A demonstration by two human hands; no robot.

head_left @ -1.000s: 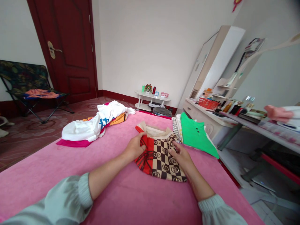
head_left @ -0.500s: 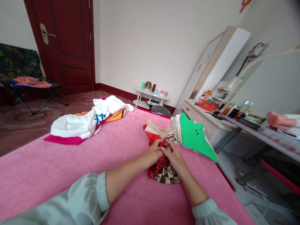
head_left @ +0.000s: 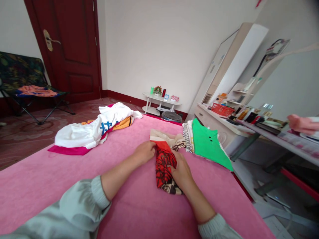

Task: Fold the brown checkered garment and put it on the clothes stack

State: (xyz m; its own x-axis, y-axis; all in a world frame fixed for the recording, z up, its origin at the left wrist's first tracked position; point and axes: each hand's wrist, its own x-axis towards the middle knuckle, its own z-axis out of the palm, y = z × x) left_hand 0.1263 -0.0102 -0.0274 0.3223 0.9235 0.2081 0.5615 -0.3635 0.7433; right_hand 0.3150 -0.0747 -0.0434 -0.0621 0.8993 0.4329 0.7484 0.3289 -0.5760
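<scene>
A small red, beige and brown checked garment [head_left: 163,164] lies folded into a narrow strip on the pink bed cover [head_left: 124,186]. My left hand [head_left: 146,151] pinches its upper left corner, fingers closed on the cloth. My right hand [head_left: 180,169] lies on the strip's right side, fingers pressing down on the fabric. Both forearms reach in from below in pale grey-green sleeves.
A folded green shirt [head_left: 208,142] tops a stack right of the garment. A heap of white, orange and magenta clothes [head_left: 94,131] lies at the far left of the bed. Beyond are a folding chair [head_left: 27,89], a dark red door, a low white table [head_left: 161,103] and a cluttered dresser [head_left: 224,114].
The checked garment went from spread flat to folded into a narrow strip. My hands came together over it, then my left hand moved to its top corner and my right stayed pressing.
</scene>
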